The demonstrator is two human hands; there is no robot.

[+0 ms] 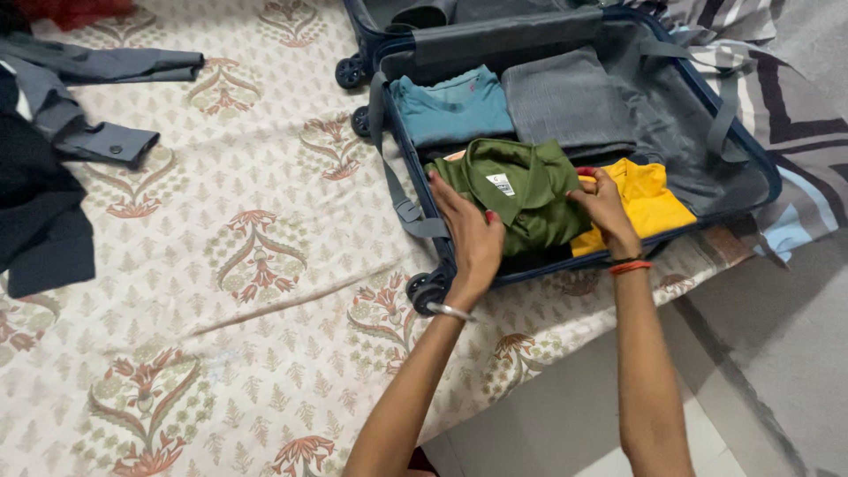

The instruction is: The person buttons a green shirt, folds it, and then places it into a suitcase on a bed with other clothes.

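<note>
An open dark blue suitcase (760, 168) lies on a bed. Inside it are a folded teal shirt (452, 106), a folded grey garment (565, 102), a folded yellow shirt (652, 201) and, nearest me, a folded olive green collared shirt (521, 190). My left hand (468, 231) presses flat on the green shirt's left edge, next to the suitcase wall. My right hand (602, 205) rests on the green shirt's right edge, where it meets the yellow shirt, fingers curled over the fabric. Both wrists wear bangles.
The bed has a cream sheet with a red and green floral print (238, 265). A grey shirt (97, 97) and a dark garment (40, 212) lie at the left. A striped cover (795, 97) lies at the right. Grey floor (760, 353) shows at lower right.
</note>
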